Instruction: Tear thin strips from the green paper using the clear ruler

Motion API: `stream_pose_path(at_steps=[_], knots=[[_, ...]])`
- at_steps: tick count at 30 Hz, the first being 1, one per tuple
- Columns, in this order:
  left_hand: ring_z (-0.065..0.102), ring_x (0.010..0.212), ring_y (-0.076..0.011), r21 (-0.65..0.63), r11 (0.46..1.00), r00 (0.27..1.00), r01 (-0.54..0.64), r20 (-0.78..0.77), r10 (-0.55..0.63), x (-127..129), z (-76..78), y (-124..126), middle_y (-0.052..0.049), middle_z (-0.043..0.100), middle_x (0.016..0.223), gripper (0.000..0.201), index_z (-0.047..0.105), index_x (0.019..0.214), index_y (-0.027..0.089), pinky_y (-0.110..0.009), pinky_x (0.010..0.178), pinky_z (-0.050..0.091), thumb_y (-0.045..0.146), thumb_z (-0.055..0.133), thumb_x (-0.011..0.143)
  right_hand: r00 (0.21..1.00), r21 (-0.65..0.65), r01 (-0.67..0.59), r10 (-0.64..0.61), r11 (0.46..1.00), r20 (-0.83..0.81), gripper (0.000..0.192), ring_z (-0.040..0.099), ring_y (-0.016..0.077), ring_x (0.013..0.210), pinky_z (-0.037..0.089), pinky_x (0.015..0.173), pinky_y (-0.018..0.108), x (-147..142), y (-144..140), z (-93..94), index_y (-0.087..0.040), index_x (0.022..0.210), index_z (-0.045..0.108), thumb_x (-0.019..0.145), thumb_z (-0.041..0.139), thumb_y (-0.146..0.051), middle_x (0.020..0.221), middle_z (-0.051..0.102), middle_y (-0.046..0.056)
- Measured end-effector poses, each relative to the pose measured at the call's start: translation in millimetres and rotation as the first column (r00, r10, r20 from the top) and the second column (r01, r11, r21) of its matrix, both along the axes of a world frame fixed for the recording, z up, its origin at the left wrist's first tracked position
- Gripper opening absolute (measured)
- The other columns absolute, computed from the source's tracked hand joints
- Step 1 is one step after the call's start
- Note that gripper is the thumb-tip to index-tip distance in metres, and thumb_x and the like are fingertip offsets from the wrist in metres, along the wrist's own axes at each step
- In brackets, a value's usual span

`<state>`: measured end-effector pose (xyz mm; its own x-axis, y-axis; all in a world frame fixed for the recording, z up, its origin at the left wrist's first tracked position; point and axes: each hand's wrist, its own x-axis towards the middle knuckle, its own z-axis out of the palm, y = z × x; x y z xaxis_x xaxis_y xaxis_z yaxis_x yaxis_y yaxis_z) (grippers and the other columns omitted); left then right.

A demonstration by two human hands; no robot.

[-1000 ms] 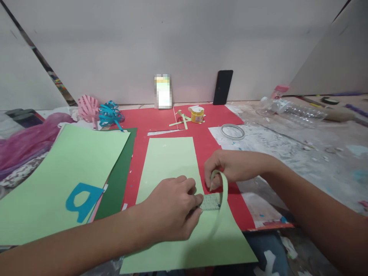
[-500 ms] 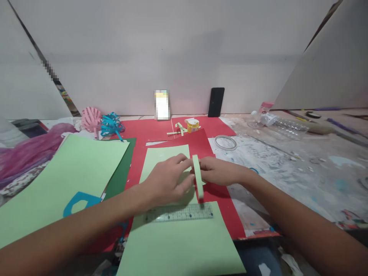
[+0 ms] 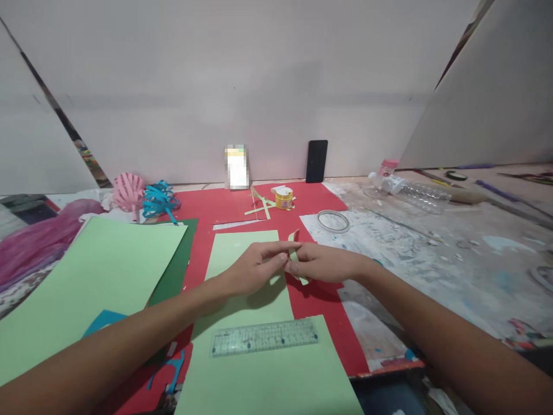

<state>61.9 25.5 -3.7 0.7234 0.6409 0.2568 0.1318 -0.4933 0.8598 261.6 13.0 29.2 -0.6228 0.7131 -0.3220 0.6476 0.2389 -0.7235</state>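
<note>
My left hand (image 3: 254, 266) and my right hand (image 3: 322, 262) meet above the middle of the work surface, both pinching a narrow light green paper strip (image 3: 295, 252) that bends between their fingertips. Beneath them lies a light green sheet (image 3: 253, 357) on red paper (image 3: 207, 202). A clear plastic ruler (image 3: 264, 336) rests across that sheet, nearer to me than the hands.
A larger light green sheet (image 3: 95, 276) covers a dark green one at the left, with pink and blue paper curls (image 3: 144, 195) behind it. A yellow jar (image 3: 284, 198), green strips, a tape roll (image 3: 333, 221), a black phone (image 3: 317, 161) and a plastic bottle (image 3: 410, 187) sit further back.
My left hand let go of the ruler, which now lies on the sheet. Both hands lifted the green strip off the sheet's edge and moved away from me, holding it together.
</note>
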Motion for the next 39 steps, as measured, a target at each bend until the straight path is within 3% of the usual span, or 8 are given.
stream_pose_path(at_steps=[4, 8, 12, 17, 23, 27, 33, 39], knots=[[0.066, 0.102, -0.0199, 0.175, 0.98, 0.995, -0.097, -0.016, 0.101, -0.6, -2.8, 11.8, -0.006, 0.07, 0.114, 0.034, 0.064, 0.124, 0.024, -0.036, 0.087, 0.052, 0.023, 0.047, 0.094, 0.999, -0.017, 0.011, -0.012, 1.0, -0.04, 0.043, 0.046, 0.012, 0.06, 0.037, 0.059, 0.026, 3.0, 2.4, 0.8, -0.017, 0.068, 0.053, 0.09, 0.049, -0.053, 0.064, 0.052, 0.0], [0.065, 0.094, -0.019, 0.445, 0.855, 0.964, -0.265, 0.096, 0.249, 0.8, 1.8, 49.8, -0.004, 0.073, 0.104, 0.036, 0.07, 0.113, 0.025, -0.034, 0.085, 0.051, 0.014, 0.05, 0.086, 0.985, 0.059, 0.153, -0.148, 0.986, -0.091, 0.046, 0.055, 0.0144, 0.067, 0.041, 0.062, 0.026, 14.2, 10.4, 3.2, -0.016, 0.083, 0.061, 0.089, 0.047, -0.06, 0.077, 0.061, 0.004], [0.065, 0.1, -0.0198, 0.316, 0.775, 0.836, -0.547, 0.247, 0.489, 15.2, 11.1, 100.7, -0.005, 0.071, 0.111, 0.032, 0.069, 0.114, 0.023, -0.034, 0.092, 0.049, 0.017, 0.051, 0.089, 0.887, 0.228, 0.461, -0.438, 0.858, -0.145, 0.043, 0.059, 0.0152, 0.068, 0.042, 0.061, 0.027, 22.9, 40.9, 3.2, -0.018, 0.103, 0.06, 0.089, 0.049, -0.057, 0.086, 0.063, 0.005], [0.066, 0.103, -0.0188, 0.163, 0.784, 0.791, -0.598, 0.273, 0.547, 46.1, 1.7, 127.9, -0.011, 0.068, 0.115, 0.035, 0.063, 0.119, 0.016, -0.031, 0.086, 0.053, 0.025, 0.037, 0.098, 0.75, 0.385, 0.656, -0.618, 0.648, -0.238, 0.072, 0.061, 0.0224, 0.094, 0.046, 0.071, 0.03, 19.8, 105.8, -3.9, -0.018, 0.133, 0.043, 0.074, 0.07, -0.048, 0.117, 0.06, 0.014], [0.068, 0.094, -0.0205, 0.126, 0.858, 0.866, -0.498, 0.109, 0.487, 43.7, -11.0, 117.1, -0.006, 0.073, 0.1, 0.026, 0.072, 0.104, 0.021, -0.033, 0.083, 0.054, 0.024, 0.049, 0.093, 0.796, 0.388, 0.601, -0.563, 0.698, -0.221, 0.094, 0.059, 0.0268, 0.103, 0.048, 0.076, 0.032, 13.1, 151.7, -12.4, -0.017, 0.146, 0.028, 0.067, 0.076, -0.036, 0.132, 0.054, 0.019], [0.068, 0.093, -0.0241, 0.148, 0.816, 0.825, -0.559, 0.005, 0.565, 25.9, -5.9, 137.2, -0.008, 0.072, 0.098, 0.023, 0.072, 0.102, 0.019, -0.036, 0.084, 0.051, 0.019, 0.053, 0.089, 0.788, 0.358, 0.615, -0.573, 0.703, -0.227, 0.092, 0.063, 0.0245, 0.088, 0.048, 0.068, 0.031, 11.5, 158.4, -16.2, -0.015, 0.146, 0.027, 0.068, 0.075, -0.031, 0.109, 0.066, 0.016], [0.067, 0.085, -0.0211, 0.168, 0.747, 0.744, -0.644, -0.091, 0.662, 25.4, -13.4, 178.1, -0.012, 0.07, 0.101, 0.031, 0.064, 0.118, 0.013, -0.034, 0.078, 0.05, 0.02, 0.046, 0.093, 0.763, 0.362, 0.644, -0.599, 0.674, -0.243, 0.086, 0.061, 0.0241, 0.094, 0.048, 0.068, 0.028, 12.3, 164.6, -23.8, -0.014, 0.144, 0.032, 0.069, 0.072, -0.03, 0.123, 0.059, 0.019], [0.063, 0.098, -0.0251, 0.301, 0.719, 0.702, -0.626, -0.183, 0.688, 36.0, -25.6, 178.9, -0.012, 0.07, 0.1, 0.025, 0.069, 0.104, 0.016, -0.039, 0.087, 0.045, 0.027, 0.049, 0.093, 0.737, 0.338, 0.674, -0.627, 0.657, -0.251, 0.084, 0.061, 0.0229, 0.09, 0.048, 0.07, 0.03, 12.7, 164.2, -26.2, -0.016, 0.142, 0.033, 0.069, 0.071, -0.031, 0.116, 0.062, 0.016]])
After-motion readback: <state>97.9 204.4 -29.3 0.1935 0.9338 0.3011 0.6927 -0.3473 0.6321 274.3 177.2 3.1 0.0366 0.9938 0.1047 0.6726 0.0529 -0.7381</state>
